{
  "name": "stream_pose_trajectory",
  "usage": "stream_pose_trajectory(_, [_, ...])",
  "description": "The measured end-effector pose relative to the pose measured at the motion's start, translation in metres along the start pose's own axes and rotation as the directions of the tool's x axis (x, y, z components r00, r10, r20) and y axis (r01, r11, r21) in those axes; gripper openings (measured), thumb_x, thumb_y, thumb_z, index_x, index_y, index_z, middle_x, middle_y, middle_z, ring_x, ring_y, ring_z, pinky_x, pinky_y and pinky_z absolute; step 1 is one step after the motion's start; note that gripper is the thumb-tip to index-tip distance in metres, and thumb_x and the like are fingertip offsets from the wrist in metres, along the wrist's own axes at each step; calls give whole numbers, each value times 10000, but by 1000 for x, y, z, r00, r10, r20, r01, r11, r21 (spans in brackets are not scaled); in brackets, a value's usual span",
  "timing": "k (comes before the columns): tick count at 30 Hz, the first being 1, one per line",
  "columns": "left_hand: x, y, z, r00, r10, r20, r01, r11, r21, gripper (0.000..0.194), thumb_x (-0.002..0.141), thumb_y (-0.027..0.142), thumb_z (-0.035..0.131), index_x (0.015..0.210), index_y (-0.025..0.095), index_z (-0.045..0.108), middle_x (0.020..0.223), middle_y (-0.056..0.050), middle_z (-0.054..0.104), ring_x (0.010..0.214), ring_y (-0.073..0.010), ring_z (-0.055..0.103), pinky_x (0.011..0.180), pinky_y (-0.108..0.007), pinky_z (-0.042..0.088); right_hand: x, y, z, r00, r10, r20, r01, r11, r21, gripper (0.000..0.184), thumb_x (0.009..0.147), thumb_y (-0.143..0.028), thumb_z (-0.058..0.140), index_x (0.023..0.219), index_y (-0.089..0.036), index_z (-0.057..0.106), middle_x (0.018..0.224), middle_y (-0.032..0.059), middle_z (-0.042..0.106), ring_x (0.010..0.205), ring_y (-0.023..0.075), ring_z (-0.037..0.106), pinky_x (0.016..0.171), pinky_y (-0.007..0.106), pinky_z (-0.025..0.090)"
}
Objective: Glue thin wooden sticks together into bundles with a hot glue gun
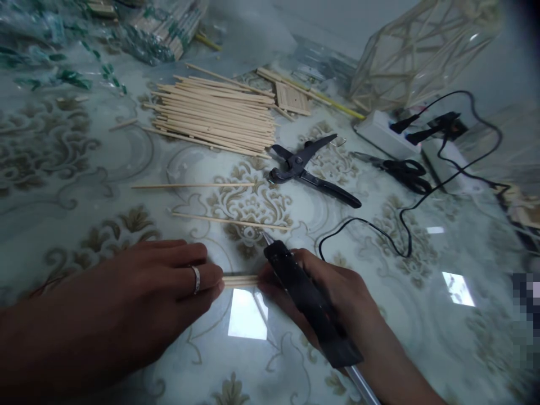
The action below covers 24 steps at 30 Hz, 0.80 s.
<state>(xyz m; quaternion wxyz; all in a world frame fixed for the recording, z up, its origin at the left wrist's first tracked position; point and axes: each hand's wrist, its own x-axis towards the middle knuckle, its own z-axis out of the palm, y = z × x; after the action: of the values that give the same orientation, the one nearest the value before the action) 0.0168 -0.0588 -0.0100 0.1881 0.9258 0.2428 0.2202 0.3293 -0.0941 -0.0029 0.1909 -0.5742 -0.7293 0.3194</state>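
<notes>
My left hand (169,287), wearing a ring, has its fingers closed on the left end of a few thin wooden sticks (239,280) lying side by side. Wrapped round a black hot glue gun (310,298) is my right hand (341,287), whose fingertips also touch the sticks' right end. The gun's metal nozzle points up and left, and a pale glue stick (363,385) juts from its back. Just beyond the hands lies a single stick (232,221), with another loose stick (194,185) farther off. Both hands hide the ends of the held sticks.
A pile of wooden sticks (215,112) lies beyond, beside black pliers (312,171) and black scissors (400,171). A black cord (407,225) runs across the right to a white power strip (388,135). A stick-built frame (417,56) stands behind; bagged sticks (162,28) lie back left.
</notes>
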Motion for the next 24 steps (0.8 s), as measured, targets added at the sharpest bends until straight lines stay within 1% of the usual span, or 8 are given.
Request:
stream_pose_trajectory(3, [7,3,-2,997,54,61,-53,999,-10,398,1042,-46,427,1150,225,698,1116,4,831,959,-175,751,916,-313,649,0,0,0,1000,13,1,-13,1000,6,104,1003,-220,797,1072,-298,791,847,-18,851,657,203,775,528,271,563])
stream_pose_trajectory(6, [14,5,-3,998,56,39,-56,998,11,394,1064,-45,405,1168,202,694,1107,-8,838,994,-178,759,1024,-319,659,1,1,-1,1000,12,22,-13,999,37,68,1013,-234,795,1035,-298,784,816,-24,832,612,196,746,532,283,574])
stream_pose_trajectory(9, [15,6,-3,999,35,16,-35,999,-2,391,1064,-40,413,1090,230,695,1062,4,835,941,-176,751,994,-296,659,3,2,-10,999,8,37,-11,997,79,96,1029,-265,814,960,-304,759,808,-21,824,630,205,755,551,297,589])
stream_pose_trajectory(12, [12,6,-3,1000,-8,27,8,1000,-6,416,1032,-56,440,1082,253,714,1067,12,836,934,-173,755,873,-248,640,6,6,-25,998,19,-66,-13,997,81,146,1046,-324,828,916,-312,763,870,-12,838,676,217,774,596,325,608])
stream_pose_trajectory(14, [11,6,-3,999,-6,38,6,1000,-4,425,1022,-55,441,1105,253,722,1081,8,834,957,-178,758,904,-252,642,9,8,-35,989,16,-149,-2,996,93,177,1064,-376,811,899,-322,773,862,-9,814,683,225,763,594,341,604])
stream_pose_trajectory(16, [11,6,-3,999,15,39,-15,1000,-21,399,1029,-44,431,1073,250,697,1077,8,823,955,-177,746,951,-273,641,12,6,-39,986,18,-167,1,994,113,192,1054,-385,825,877,-328,776,826,-17,779,675,221,750,571,334,589])
stream_pose_trajectory(20, [15,8,-2,1000,30,8,-29,998,-58,401,1020,-74,388,978,253,616,1014,26,791,881,-161,699,904,-291,612,15,-3,-31,999,-11,-40,17,990,143,169,1008,-256,856,878,-293,754,876,-20,810,728,196,776,659,308,618])
stream_pose_trajectory(24, [17,10,-1,1000,12,-26,-14,998,-59,439,999,-102,376,966,261,621,986,31,792,862,-167,699,890,-295,614,10,-5,-18,996,-55,73,45,989,138,158,1052,-247,786,927,-285,697,974,15,855,799,217,809,688,321,618])
